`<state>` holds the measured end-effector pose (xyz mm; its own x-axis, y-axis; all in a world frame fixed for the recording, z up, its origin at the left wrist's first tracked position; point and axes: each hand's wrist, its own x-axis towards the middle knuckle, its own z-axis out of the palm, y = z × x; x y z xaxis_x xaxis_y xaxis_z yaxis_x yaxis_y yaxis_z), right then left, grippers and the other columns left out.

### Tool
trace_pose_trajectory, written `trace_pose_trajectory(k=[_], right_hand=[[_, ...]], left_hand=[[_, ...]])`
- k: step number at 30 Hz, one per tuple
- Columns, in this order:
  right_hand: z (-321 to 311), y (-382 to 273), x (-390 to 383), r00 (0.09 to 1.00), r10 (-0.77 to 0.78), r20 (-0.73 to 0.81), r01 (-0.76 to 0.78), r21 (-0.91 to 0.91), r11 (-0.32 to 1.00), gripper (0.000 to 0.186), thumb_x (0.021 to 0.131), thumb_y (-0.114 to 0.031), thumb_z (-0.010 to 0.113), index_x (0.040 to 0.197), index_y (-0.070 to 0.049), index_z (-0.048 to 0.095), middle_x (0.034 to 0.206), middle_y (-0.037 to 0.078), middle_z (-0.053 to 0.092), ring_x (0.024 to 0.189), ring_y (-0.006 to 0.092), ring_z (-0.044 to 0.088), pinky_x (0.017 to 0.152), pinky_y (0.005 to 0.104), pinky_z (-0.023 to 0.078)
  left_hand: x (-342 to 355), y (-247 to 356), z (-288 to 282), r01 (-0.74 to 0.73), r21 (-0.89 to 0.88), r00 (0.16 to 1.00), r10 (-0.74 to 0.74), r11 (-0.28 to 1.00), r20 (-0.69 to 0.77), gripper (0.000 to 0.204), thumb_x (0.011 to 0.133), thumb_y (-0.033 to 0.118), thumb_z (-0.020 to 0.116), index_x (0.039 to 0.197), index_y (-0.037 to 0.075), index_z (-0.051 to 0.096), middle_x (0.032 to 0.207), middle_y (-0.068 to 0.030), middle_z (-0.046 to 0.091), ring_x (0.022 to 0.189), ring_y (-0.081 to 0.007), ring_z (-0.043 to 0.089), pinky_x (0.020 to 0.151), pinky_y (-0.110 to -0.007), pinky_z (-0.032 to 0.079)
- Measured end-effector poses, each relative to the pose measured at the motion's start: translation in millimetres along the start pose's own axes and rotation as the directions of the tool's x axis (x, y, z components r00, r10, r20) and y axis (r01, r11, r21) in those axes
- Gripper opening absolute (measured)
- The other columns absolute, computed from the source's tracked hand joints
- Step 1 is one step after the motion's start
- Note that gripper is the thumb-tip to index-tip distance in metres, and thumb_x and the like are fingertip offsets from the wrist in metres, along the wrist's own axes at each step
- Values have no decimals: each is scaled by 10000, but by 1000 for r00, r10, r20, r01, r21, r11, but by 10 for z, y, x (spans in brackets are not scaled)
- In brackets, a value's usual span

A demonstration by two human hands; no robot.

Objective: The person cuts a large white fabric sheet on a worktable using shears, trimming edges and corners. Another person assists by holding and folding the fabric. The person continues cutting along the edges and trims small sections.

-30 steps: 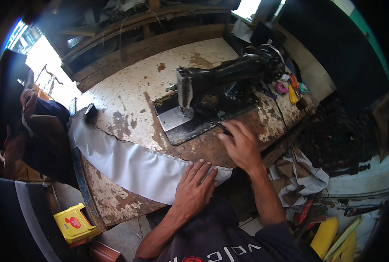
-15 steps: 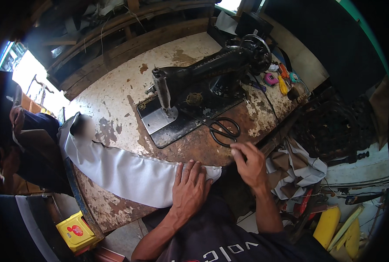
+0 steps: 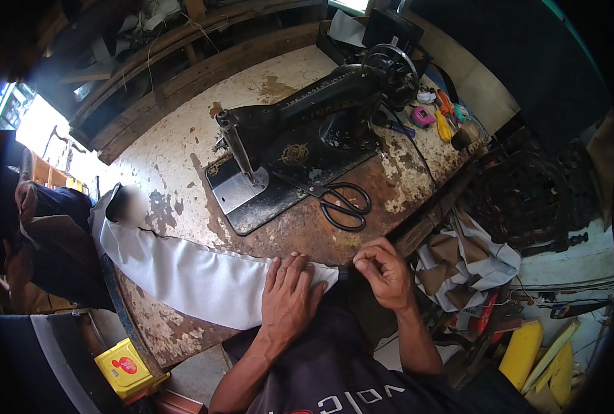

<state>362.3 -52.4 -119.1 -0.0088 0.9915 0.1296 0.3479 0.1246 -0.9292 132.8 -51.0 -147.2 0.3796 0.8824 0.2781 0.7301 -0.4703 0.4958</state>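
Observation:
A long white fabric piece (image 3: 183,279) stretches along the table's near edge. Flat on its right part lies my left hand (image 3: 290,293), fingers extended and close together. Just beyond the fabric's right tip is my right hand (image 3: 384,276), its fingers curled in a pinch; whatever they may hold is hidden. A small dark patch shows between that hand and the tip. Black-handled scissors (image 3: 345,205) rest partly on the base of a black sewing machine (image 3: 307,124), apart from both hands.
The worn table (image 3: 203,179) carries a pink tape measure (image 3: 423,117) and a yellow-handled tool (image 3: 443,126) at the back right. Brown and white cloth (image 3: 466,265) is heaped to the right. A yellow box (image 3: 124,369) sits low at left. Another person's hand (image 3: 25,200) shows far left.
My right hand has drawn back from the scissors' handle toward the table's near edge, its fingers curling in. My left hand stays on the fabric. The whole view has shifted slightly.

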Motion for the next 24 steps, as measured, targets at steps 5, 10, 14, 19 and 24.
trace_pose_trajectory(k=[5,10,14,19,24], right_hand=[[60,12,-111,945,225,236,-325,607,726,115,1123,-158,585,1150,-59,638,1075,145,746,818,189,685,692,297,551],[81,-73,-147,994,-110,-10,96,-415,905,114,1057,-158,661,1029,-49,641,892,117,630,741,322,664,651,431,543],[182,-151,-225,991,-92,92,129,-588,798,269,984,-251,762,865,-62,612,795,114,534,687,346,638,633,457,529],[250,-301,-353,987,-33,158,76,-271,960,442,964,-202,783,645,-48,518,639,86,460,526,280,501,517,416,399],[-32,-481,-293,988,152,23,-154,143,978,541,955,-131,780,576,-28,408,571,108,392,471,233,390,502,415,304]], left_hand=[[56,37,-43,12,-32,1000,-12,999,14,404,921,247,804,1263,71,681,1349,-145,633,1344,-353,578,1213,-548,379],[179,49,-160,-45,-44,998,47,998,40,303,927,216,783,1208,128,712,1180,-150,607,1139,-371,583,1057,-536,439],[173,-51,-205,-11,-68,988,21,998,153,215,923,244,772,1068,98,713,1045,-127,592,999,-337,566,930,-491,434],[153,-235,-622,-155,-185,959,193,971,207,245,965,303,738,825,109,687,782,-63,593,852,-298,558,807,-438,422],[464,-751,-1306,119,-226,963,-168,967,-209,485,1067,292,622,643,73,534,552,-69,435,575,-286,406,698,-445,367]])
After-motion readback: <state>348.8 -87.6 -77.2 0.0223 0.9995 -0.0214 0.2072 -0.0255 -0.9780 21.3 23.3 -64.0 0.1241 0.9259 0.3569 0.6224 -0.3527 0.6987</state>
